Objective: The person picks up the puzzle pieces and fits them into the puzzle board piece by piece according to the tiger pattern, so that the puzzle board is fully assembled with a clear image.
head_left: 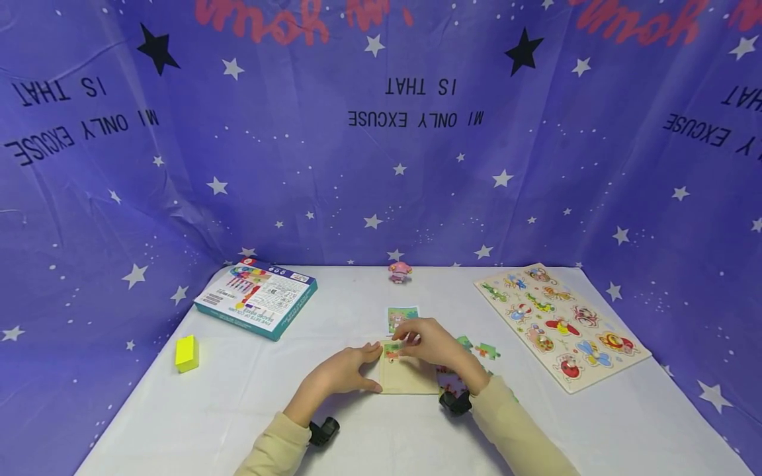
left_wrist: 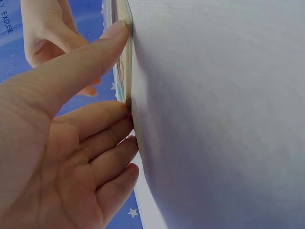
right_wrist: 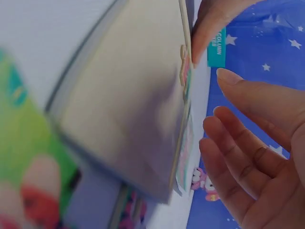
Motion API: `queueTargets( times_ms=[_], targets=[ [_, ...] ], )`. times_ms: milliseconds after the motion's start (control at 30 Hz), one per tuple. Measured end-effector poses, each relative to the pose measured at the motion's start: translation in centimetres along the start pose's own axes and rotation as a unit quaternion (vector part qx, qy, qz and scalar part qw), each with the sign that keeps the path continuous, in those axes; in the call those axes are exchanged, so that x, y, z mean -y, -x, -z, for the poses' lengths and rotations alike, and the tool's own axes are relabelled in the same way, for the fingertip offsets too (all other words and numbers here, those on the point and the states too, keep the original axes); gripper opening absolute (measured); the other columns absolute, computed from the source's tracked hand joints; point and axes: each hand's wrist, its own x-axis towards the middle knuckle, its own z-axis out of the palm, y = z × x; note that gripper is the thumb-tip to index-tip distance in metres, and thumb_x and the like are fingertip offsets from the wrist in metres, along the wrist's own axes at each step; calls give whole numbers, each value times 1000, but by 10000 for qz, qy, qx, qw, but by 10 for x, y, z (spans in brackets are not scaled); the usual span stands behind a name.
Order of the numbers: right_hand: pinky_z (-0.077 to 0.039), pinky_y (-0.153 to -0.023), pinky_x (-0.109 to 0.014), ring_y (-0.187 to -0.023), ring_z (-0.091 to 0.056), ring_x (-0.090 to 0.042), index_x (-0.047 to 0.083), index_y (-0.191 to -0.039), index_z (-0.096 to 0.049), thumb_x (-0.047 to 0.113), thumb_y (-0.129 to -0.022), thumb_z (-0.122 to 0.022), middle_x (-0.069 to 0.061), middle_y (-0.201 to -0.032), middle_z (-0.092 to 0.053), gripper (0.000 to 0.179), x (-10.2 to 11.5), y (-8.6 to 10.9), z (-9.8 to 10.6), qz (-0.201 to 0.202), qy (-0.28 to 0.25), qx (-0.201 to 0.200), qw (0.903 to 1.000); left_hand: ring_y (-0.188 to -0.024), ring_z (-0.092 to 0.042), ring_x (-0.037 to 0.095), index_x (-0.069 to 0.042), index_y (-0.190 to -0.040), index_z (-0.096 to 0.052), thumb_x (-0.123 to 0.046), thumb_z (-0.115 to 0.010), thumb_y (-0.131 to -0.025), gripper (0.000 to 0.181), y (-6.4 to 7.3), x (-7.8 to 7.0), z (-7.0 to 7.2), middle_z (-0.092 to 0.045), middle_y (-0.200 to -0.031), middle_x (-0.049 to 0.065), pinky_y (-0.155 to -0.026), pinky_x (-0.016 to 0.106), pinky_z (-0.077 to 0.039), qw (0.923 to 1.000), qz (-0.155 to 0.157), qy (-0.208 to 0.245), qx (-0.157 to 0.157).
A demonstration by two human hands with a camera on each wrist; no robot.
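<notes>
A shallow wooden puzzle tray [head_left: 411, 381] lies at the middle of the table. One colourful jigsaw piece [head_left: 391, 352] sits in its far left corner. My left hand [head_left: 344, 371] touches the tray's left edge, thumb at the near corner and fingertips at the far one; in the left wrist view its fingers [left_wrist: 110, 164] are fairly straight. Over the tray's far side hovers my right hand [head_left: 437, 342], its fingers relaxed and bent. The right wrist view shows nothing between that thumb and fingers [right_wrist: 236, 162]. Just beyond the tray is a small picture card [head_left: 402, 316].
Loose jigsaw pieces [head_left: 488, 351] lie right of the tray, partly behind the right forearm. A wooden peg board [head_left: 559, 324] with insect pictures is at the right. A flat box [head_left: 256, 297] and a yellow block [head_left: 187, 354] are at the left. A pink toy figure [head_left: 399, 272] stands at the back.
</notes>
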Motion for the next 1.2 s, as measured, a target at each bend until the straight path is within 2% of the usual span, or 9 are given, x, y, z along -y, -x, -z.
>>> queueTargets(
  times_ms=[167,433,700,867,1067,1200],
  targets=[
    [-55,-68,-22,-83,-63,-16,4,-104,-72,6,-82,-77,-5,-105,-69,23,1,12,10,-2,12,-126,9999,-135,-39,31,2,-140,-46,-37,-78,-79,80,0,0,0,-42,-146,17,-111,44,-32,10000,-27,-35,-11],
    [-55,-67,-26,-83,-64,-21,4,-107,-71,4,-83,-74,-6,-100,-69,24,-3,33,28,-174,75,-199,9996,-136,-37,31,2,-140,-46,-35,-79,-78,80,1,-1,0,-41,-147,16,-112,45,-31,10000,28,8,10],
    [-55,-68,-28,-84,-64,-24,5,-108,-70,7,-83,-76,-8,-101,-69,26,-18,55,41,-195,146,-277,9993,-136,-37,32,2,-140,-46,-34,-79,-78,80,1,-2,0,-41,-147,17,-112,45,-31,10000,36,-8,-25],
    [-56,-68,-28,-83,-65,-21,6,-107,-71,10,-83,-76,-6,-101,-69,26,-30,67,50,-236,300,-326,9987,-136,-37,33,3,-140,-45,-33,-79,-79,79,1,-2,-1,-40,-147,17,-112,46,-31,10000,-26,-48,-17],
    [-55,-67,-26,-82,-63,-13,6,-108,-71,10,-83,-76,-5,-100,-69,26,-41,82,59,-459,314,-296,9980,-137,-36,30,1,-141,-45,-35,-79,-79,79,0,-2,-1,-40,-148,14,-112,44,-30,10000,91,-30,11],
    [-55,-65,-26,-80,-63,-15,5,-107,-71,7,-82,-76,-7,-98,-69,26,-49,94,65,-499,317,-343,9977,-137,-37,30,1,-141,-46,-36,-79,-78,80,0,-2,-1,-40,-148,14,-112,44,-31,9999,129,-22,8]
  ],
)
